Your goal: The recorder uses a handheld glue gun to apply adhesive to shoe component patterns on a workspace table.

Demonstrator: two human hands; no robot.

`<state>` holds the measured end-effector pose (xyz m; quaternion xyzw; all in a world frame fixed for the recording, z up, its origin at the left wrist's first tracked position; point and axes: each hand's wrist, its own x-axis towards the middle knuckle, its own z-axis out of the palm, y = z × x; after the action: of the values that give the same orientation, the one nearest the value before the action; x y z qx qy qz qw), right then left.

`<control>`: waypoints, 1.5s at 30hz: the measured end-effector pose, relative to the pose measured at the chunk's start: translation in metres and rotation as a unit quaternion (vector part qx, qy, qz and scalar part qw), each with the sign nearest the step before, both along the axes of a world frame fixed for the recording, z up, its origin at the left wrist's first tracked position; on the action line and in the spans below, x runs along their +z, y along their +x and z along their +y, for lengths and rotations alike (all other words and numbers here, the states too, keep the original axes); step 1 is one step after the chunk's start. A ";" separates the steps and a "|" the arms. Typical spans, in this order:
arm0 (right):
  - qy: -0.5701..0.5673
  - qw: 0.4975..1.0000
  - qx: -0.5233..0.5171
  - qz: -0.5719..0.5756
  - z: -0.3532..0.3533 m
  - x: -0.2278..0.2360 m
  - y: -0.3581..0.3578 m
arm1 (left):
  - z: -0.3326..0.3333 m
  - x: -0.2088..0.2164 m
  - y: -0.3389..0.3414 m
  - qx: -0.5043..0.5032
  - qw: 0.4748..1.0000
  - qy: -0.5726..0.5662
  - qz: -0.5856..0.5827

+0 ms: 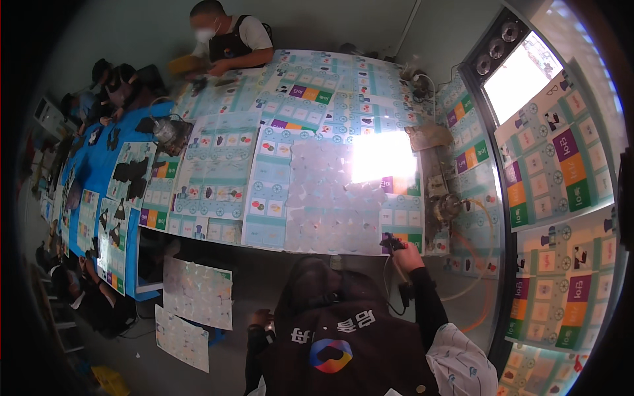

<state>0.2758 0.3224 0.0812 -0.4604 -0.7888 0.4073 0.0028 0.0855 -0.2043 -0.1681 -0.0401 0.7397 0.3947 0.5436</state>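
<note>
Two bare hands are in view, either side of a dark apron [356,356] with a colourful round emblem. The left hand [263,319] hangs low beside the body, clear of the table; I cannot tell whether its fingers are spread or pressed together, or whether it holds anything. The right hand [411,257] is wrapped around a dark hand tool [391,243], whose front end lies over the near table edge, at the lower right corner of a pale sheet [323,204]. That sheet, dotted with wavy outlines, lies flat over printed sheets [218,168] covering the table. Left of the person, two pale boards [198,290] lie below table height. To the right of the pale sheet stands a metal device [448,207] with a yellow hose [492,228]. A glaring patch of light falls across the pale sheet's upper right. Farther left, dark pieces [131,175] lie beside a blue table [84,165]. Across the table, an aproned co-worker [232,45] bends over the far left corner.
</note>
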 end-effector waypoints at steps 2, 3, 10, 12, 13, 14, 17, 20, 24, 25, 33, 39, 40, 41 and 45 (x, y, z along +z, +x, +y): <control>-0.047 0.998 0.019 -0.041 0.000 0.002 0.000 | -0.005 -0.008 0.001 -0.049 0.998 0.020 0.039; -0.015 1.000 0.001 0.000 -0.002 -0.004 0.001 | -0.005 -0.010 0.001 -0.126 0.988 0.015 0.092; 0.037 0.998 -0.012 0.044 0.005 -0.022 0.006 | 0.015 0.008 0.001 -0.163 0.979 -0.014 0.119; 0.036 0.998 -0.022 0.042 0.007 -0.022 0.005 | 0.016 0.013 0.002 -0.162 0.978 -0.008 0.131; 0.037 0.998 -0.033 0.041 0.008 -0.022 0.005 | 0.016 0.015 0.002 -0.162 0.977 -0.001 0.142; 0.037 0.998 -0.034 0.041 0.008 -0.020 0.005 | 0.018 0.019 0.000 -0.162 0.977 -0.001 0.142; -0.009 1.000 -0.001 0.025 0.013 -0.021 0.004 | 0.021 0.026 -0.001 -0.178 0.975 -0.003 0.136; -0.030 0.993 -0.080 0.086 0.021 -0.024 -0.001 | 0.018 0.026 0.001 -0.180 0.973 0.019 0.144; -0.014 0.996 -0.057 0.060 0.021 -0.013 -0.015 | 0.022 0.028 0.004 -0.197 0.970 -0.017 0.142; -0.021 0.992 -0.089 0.084 0.022 -0.016 -0.017 | 0.018 0.023 0.008 -0.169 0.975 -0.039 0.139; -0.005 0.997 -0.073 0.015 0.031 -0.011 -0.015 | 0.017 0.015 0.022 -0.141 0.982 -0.004 0.126; -0.002 0.998 -0.069 0.011 0.028 -0.012 -0.017 | 0.007 0.004 0.030 -0.388 0.860 -0.064 0.325; 0.017 0.997 -0.078 0.018 0.030 -0.017 -0.016 | 0.008 0.004 0.031 -0.364 0.876 -0.075 0.307; 0.016 0.997 -0.077 0.019 0.031 -0.020 -0.018 | 0.009 0.003 0.031 -0.363 0.877 -0.076 0.307; -0.135 0.988 -0.052 0.058 0.026 -0.027 -0.033 | 0.013 0.005 0.034 -0.281 0.929 -0.064 0.234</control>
<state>0.2429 0.3485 0.0538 -0.4728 -0.7000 0.5352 0.0073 0.1196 -0.1915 -0.1633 0.2281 0.8505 0.1765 0.4398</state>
